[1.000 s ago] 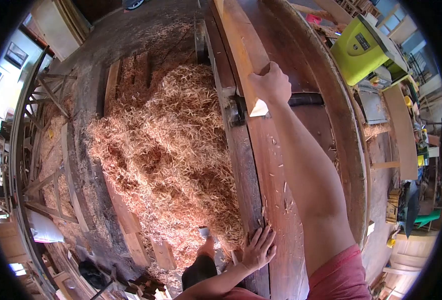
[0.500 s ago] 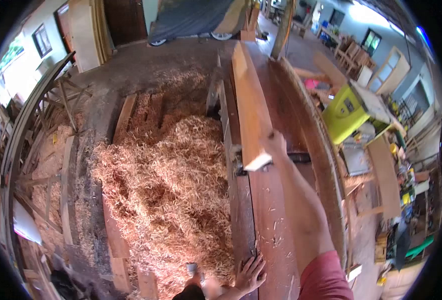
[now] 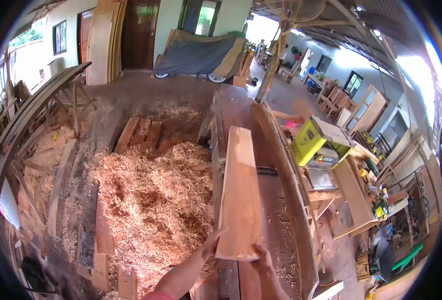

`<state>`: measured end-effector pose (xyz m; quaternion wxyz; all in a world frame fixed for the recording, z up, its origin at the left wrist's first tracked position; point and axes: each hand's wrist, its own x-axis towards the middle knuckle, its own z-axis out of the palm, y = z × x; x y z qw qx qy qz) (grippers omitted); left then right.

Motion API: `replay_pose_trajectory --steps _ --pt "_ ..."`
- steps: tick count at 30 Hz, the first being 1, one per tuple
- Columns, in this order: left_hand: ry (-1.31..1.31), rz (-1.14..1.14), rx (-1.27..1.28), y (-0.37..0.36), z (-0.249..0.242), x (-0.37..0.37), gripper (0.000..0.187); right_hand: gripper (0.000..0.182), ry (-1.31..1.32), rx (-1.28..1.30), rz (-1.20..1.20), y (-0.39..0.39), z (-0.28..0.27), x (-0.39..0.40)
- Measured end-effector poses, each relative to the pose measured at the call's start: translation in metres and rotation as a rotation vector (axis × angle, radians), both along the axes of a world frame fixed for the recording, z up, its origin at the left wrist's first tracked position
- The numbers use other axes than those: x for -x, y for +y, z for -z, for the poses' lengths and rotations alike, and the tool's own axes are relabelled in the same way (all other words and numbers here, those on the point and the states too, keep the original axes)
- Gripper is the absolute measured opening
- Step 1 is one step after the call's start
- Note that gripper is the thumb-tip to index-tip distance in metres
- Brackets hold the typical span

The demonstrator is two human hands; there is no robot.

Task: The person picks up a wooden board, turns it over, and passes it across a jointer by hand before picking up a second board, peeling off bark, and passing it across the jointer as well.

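A long wooden board with a pale, flat face is held between my two hands over the workbench. My left hand grips its left edge close to the near end. At the lower right corner of the same end, my right hand has its fingers closed round the edge. The board points away from me, its far end overlapping the dark brown surface of the bench in this view. Small shavings lie scattered on the bench to the right of the board.
A big heap of wood shavings covers the floor left of the bench. A raised wooden rail runs along the bench's right side. Beyond it stands a yellow-green planer. Long timbers rest on a trestle at far left.
My left hand has come off the bench and onto the board. The board has turned flat face up and moved nearer, my right hand now at its near end. The view has tilted up.
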<state>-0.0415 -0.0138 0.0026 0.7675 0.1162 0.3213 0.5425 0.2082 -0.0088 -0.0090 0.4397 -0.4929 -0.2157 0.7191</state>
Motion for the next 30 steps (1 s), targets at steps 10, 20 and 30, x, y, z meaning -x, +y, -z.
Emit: replay_pose_trajectory --steps 10,20,30 --pt "1.317 -0.027 -0.047 -0.195 -0.027 -0.132 0.082 0.059 -0.523 -0.420 -0.286 -0.225 0.018 -0.061" --pt "1.195 0.399 -0.024 -0.419 -0.036 -0.201 0.080 0.061 -0.016 -0.145 -0.311 -0.470 0.031 -0.111" --pt "0.336 0.298 0.083 -0.546 0.059 -0.205 0.051 0.108 -1.070 -0.387 -0.283 -0.582 -0.083 -0.090"
